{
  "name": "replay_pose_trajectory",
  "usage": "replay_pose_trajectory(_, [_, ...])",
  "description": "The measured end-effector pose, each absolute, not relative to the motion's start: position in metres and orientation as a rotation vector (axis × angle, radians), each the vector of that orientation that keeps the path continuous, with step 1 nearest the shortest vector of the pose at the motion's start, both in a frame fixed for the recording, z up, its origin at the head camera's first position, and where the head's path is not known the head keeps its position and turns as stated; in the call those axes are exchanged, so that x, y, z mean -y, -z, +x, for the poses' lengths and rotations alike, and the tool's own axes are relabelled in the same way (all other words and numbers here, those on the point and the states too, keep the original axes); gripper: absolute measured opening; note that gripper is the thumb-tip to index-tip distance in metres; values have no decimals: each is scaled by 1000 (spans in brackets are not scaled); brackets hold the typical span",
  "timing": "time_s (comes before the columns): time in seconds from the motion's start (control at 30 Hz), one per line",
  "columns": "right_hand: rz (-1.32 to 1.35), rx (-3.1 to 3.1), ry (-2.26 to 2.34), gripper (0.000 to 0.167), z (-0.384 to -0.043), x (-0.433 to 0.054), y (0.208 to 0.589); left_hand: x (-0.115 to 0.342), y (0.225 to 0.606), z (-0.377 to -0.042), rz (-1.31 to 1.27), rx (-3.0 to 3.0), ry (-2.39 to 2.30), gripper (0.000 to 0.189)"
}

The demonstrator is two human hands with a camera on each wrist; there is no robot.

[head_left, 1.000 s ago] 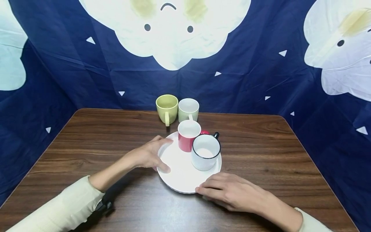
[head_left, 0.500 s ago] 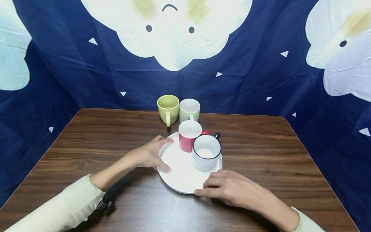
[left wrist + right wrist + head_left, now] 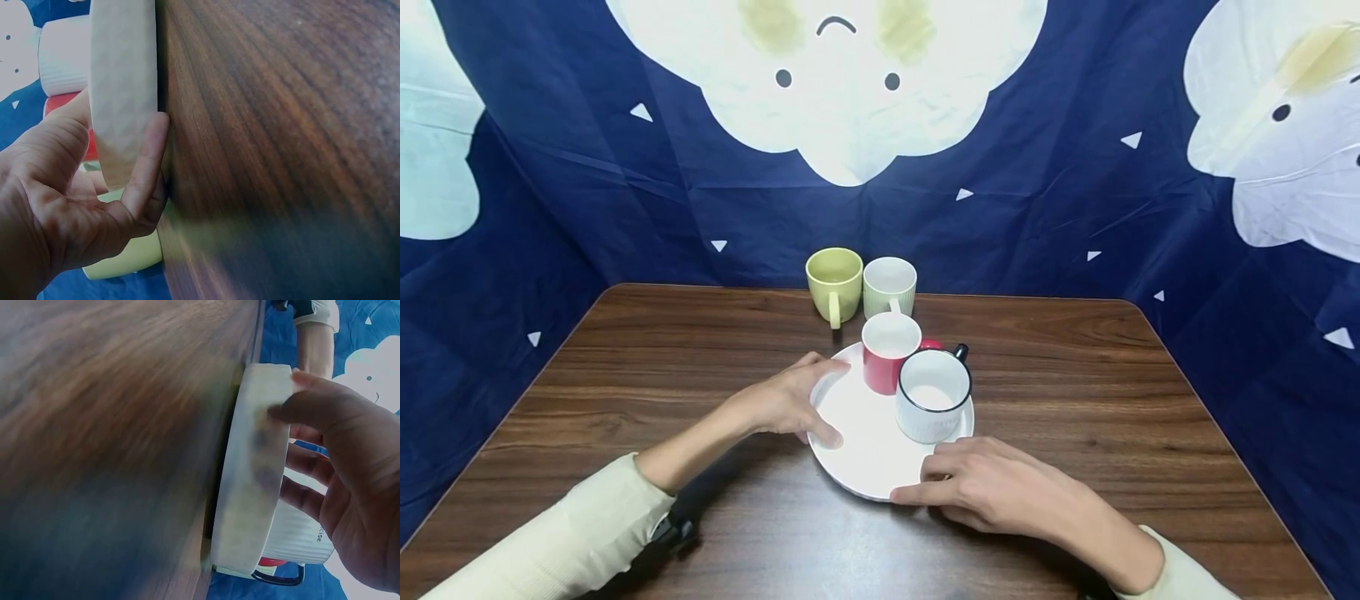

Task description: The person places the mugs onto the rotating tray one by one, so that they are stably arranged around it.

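Note:
A round white tray (image 3: 865, 458) carries a red mug (image 3: 878, 373) with a white inside and a white enamel-style mug (image 3: 921, 425) with a black rim and handle. My left hand (image 3: 778, 402) grips the tray's left edge, thumb over the top; the left wrist view shows a finger along the patterned side wall (image 3: 125, 75). At the near right edge, my right hand (image 3: 992, 487) holds the tray. In the right wrist view its thumb lies against the outer wall (image 3: 247, 487), with the other fingers spread at the rim.
Behind the tray stand a yellow-green mug (image 3: 831, 292) and a pale green ribbed mug (image 3: 878, 296), side by side near the back edge of the wooden table (image 3: 700, 325). A dark blue cloth (image 3: 760, 217) with white cloud shapes hangs behind and at both sides.
My right hand has shifted left along the tray's near rim, its front fingertip now farther left. The left hand, tray and mugs stay where they were.

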State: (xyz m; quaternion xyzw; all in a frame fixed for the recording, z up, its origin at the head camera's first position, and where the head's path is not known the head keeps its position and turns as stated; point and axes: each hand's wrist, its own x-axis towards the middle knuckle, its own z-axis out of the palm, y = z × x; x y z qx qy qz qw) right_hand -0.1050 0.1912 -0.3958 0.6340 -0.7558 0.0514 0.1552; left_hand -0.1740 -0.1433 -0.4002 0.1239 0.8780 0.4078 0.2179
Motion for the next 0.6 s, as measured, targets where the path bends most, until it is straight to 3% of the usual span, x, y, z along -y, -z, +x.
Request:
replay_pose_trajectory(0.33, [1780,2157,-190,40,-105,-188,397,143,402,-174,354,-2441,-1131,114])
replay_pose_trajectory(0.6, [1792,2231,-143,42,-102,-187,390,143,403,-175,351,-2441,-1125,115])
